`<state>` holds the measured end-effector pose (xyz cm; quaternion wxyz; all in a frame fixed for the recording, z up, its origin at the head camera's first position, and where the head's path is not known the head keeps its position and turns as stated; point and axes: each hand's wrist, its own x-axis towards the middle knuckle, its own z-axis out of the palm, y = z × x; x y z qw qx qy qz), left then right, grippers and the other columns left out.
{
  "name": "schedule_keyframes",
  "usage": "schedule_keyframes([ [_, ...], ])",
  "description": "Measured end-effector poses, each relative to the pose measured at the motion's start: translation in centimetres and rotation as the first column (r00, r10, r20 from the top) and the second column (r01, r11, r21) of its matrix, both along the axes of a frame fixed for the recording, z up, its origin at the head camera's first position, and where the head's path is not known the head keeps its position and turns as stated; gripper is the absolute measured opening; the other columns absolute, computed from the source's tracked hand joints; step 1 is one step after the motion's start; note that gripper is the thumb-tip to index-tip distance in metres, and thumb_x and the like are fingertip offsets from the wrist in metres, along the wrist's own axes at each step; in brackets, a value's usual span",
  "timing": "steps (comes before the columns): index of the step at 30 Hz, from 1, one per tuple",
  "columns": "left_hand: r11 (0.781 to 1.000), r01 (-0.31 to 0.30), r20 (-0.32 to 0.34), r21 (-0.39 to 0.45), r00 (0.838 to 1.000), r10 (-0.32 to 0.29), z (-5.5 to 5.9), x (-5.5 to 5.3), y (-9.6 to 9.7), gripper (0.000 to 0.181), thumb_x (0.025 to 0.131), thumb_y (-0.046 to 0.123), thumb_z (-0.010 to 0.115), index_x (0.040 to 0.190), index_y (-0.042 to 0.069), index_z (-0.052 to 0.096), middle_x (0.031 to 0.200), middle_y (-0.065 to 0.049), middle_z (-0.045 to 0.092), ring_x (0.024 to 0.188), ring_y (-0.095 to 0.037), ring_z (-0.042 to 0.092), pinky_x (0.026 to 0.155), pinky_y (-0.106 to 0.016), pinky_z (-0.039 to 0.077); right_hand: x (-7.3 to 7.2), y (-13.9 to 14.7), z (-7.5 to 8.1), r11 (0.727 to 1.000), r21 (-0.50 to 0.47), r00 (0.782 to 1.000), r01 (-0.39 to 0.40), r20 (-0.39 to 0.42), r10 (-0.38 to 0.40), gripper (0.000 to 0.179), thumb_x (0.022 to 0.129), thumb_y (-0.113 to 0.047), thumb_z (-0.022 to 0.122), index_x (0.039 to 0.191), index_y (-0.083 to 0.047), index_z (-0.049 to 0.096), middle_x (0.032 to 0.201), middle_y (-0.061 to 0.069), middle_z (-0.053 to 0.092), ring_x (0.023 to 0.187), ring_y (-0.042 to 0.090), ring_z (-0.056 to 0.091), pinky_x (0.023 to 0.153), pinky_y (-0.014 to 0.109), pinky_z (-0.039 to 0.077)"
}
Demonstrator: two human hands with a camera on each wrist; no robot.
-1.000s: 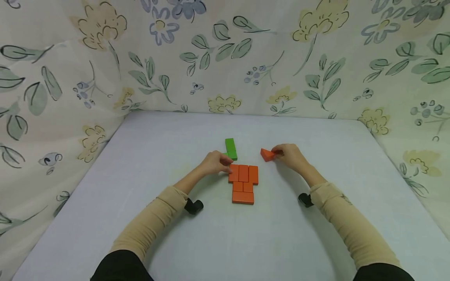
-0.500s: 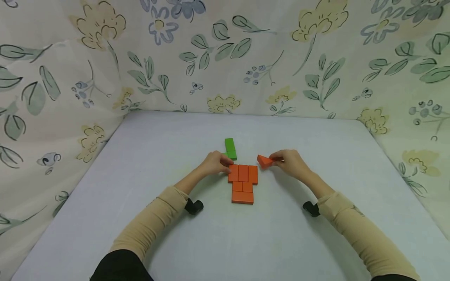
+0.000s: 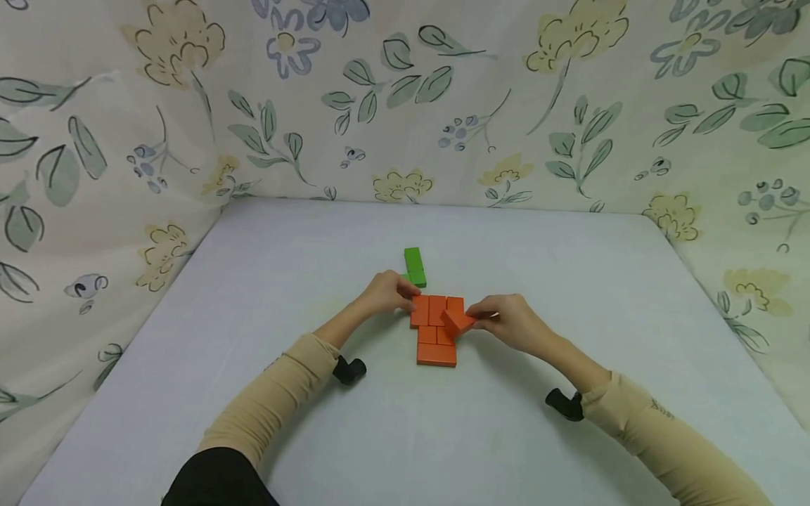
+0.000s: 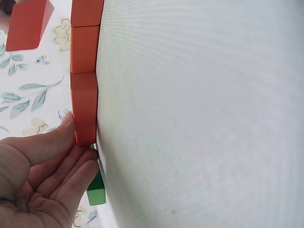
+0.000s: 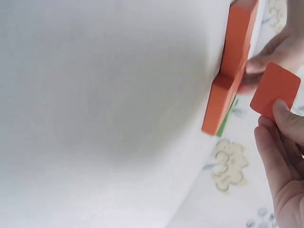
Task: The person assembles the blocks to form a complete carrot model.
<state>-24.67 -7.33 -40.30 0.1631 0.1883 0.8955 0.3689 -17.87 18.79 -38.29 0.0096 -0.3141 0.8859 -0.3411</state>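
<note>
Two hands over a flat orange layout point(image 3: 427, 336) at the centre of the head view; the right hand point(image 3: 506, 322), right of centre, pinches an orange wedge point(image 3: 458, 324) between thumb and fingers, tilted and overlapping the layout's right side; the right wrist view shows it apart from the white table point(image 3: 316, 436), at the right of the frame; the left hand point(image 3: 386, 292), left of centre, holds the upper-left orange block point(image 3: 420, 311) by its corner, thumb and fingertips on it.

The step in hand, as I judge it from here, is setting the wedge against the layout; best done by turning a flat face downward, lowering it just beside the edge it is to meet, then sliding it gently until the faces touch; the left hand makes a good stop if it presses lightly, since a firm push would probably part the seams.

Around them: a wide orange block point(image 3: 436, 353) at the layout's lower end; green blocks point(image 3: 414, 261) just above the layout, partly hidden by the left hand; floral cloth point(image 3: 392, 91) across the top of the frame; the upper-right orange block point(image 3: 455, 303), partly covered by the wedge, would likely obstruct a straight descent; a black device point(image 3: 564, 405) under the right wrist, lower right, wants clearance.
</note>
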Motion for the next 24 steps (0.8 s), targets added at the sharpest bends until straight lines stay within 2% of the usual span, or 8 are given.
schedule_keyframes([
  [7, 1.000, 0.006, -0.004, 0.010, 1.000, -0.005, -0.1, -0.1, 0.1, 0.033, 0.082, 0.007, 0.078, 0.113, -0.001, 0.071, 0.103, -0.010, 0.072, 0.096, -0.020, 0.065, 0.078, -0.026, 0.050, 1.9, -1.4, -0.3, 0.996, 0.041, 0.996, -0.082, -0.019, 0.083, 0.018, 0.079, 0.007, 0.075, 0.097, 0.005, 0.074, 0.092, 0.011, 0.073, 0.085, 0.024, 0.069, 0.073, 0.029, 0.057],
  [13, 1.000, 0.002, -0.012, 0.010, 1.000, -0.002, -0.3, -0.2, 0.0, 0.034, 0.082, 0.008, 0.078, 0.113, -0.001, 0.071, 0.104, -0.010, 0.072, 0.097, -0.021, 0.065, 0.081, -0.027, 0.051, 3.2, -2.4, -0.7, 0.987, 0.097, 0.992, -0.128, 0.004, 0.128, 0.019, 0.079, 0.006, 0.075, 0.097, 0.002, 0.075, 0.093, 0.008, 0.073, 0.091, 0.025, 0.069, 0.079, 0.032, 0.056],
  [24, 1.000, 0.002, -0.018, 0.006, 1.000, -0.002, -0.2, -0.2, -0.1, 0.033, 0.082, 0.008, 0.078, 0.113, 0.000, 0.071, 0.104, -0.010, 0.072, 0.097, -0.021, 0.065, 0.080, -0.028, 0.051, 3.8, -3.2, -1.3, 0.971, 0.127, 0.977, -0.205, -0.026, 0.209, 0.019, 0.078, 0.008, 0.075, 0.096, 0.003, 0.075, 0.089, 0.006, 0.073, 0.084, 0.019, 0.069, 0.077, 0.029, 0.056],
])
